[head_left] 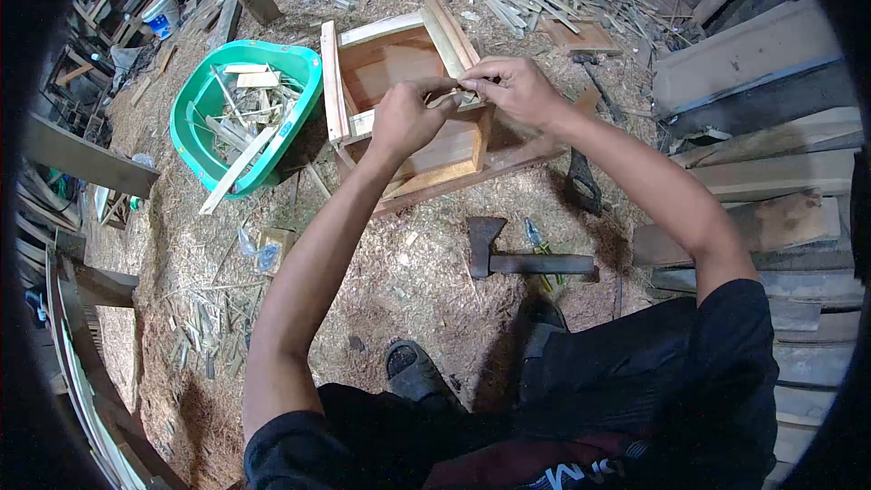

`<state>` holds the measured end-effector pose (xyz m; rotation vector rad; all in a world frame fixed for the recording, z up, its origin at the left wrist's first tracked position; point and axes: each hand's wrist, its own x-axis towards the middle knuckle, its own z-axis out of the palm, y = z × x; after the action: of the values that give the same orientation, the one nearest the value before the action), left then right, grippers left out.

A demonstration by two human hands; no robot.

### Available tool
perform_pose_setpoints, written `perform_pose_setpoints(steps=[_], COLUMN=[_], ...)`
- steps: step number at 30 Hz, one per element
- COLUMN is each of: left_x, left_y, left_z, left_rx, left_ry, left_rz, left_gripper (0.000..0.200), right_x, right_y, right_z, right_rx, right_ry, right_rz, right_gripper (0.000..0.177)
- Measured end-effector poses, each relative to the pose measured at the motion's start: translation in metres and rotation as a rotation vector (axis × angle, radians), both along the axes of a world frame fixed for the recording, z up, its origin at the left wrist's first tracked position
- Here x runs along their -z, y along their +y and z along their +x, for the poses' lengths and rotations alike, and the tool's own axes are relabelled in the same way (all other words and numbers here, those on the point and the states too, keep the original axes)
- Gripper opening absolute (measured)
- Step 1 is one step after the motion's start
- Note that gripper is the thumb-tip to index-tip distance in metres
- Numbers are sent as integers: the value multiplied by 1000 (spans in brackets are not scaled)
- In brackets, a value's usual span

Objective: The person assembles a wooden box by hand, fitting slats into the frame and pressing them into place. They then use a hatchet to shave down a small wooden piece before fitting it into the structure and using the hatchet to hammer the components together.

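Observation:
A wooden box frame (343,91) with reddish inner panels stands on the ground ahead of me, and both hands meet over its near upper rail. My left hand (413,118) is closed, its thumb and fingers pinched together above the rail. Close beside it, my right hand (513,91) is also closed in a pinch, its fingertips almost touching the left ones. Whatever lies between the fingertips is too small to make out. Nearer to me, a hatchet (526,263) lies on the ground with pliers (537,240) partly under its handle.
Left of the frame, a green basin (186,118) holds wood scraps. A dark tool handle (582,183) lies right of the frame. Planks (771,177) are stacked along the right side. A small box (275,245) with plastic bags sits at left, and loose sticks (535,0) are heaped behind.

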<state>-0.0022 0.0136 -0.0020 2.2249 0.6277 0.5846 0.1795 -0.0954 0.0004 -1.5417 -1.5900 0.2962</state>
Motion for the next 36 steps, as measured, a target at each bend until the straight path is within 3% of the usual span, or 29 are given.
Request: perform_pose_setpoints(steps=[5, 11, 14, 17, 20, 24, 26, 30, 31, 36], left_x=[0, 5, 5, 12, 15, 32, 31, 59, 65, 75], left_y=[0, 0, -17, -39, -60, -74, -84, -88, -89, -104], left_z=[2, -2, -11, -21, -29, -25, -24, -20, -20, -27], left_rx=[-63, -108, -119, -100, -26, 37, 80, 59, 74, 81], left_ry=[-46, -351, -438, -498, -415, -406, -383, -275, -248, -206], left_rz=[-42, -136, -175, -252, -429, -549, -644, -566, -396, -643], left_gripper=[25, 19, 15, 13, 16, 19, 21, 24, 24, 22], right_x=[-1, -4, -14, -17, -13, 11, 22, 44, 47, 60], right_y=[0, 1, -8, -23, -52, -77, -86, -99, -104, -117], right_z=[-1, -7, -14, -33, -40, -44, -46, -45, -47, -58], right_rx=[-5, 72, 141, 119, 83, 61, 86, 77, 68, 117], right_ry=[-35, 349, 253, 396, 373, 365, 505, 549, 540, 463], right_rz=[-9, -61, -23, 131, -137, -179, -237, -246, -248, -311], right_gripper=[18, 19, 20, 18, 17, 15, 16, 17, 17, 18])
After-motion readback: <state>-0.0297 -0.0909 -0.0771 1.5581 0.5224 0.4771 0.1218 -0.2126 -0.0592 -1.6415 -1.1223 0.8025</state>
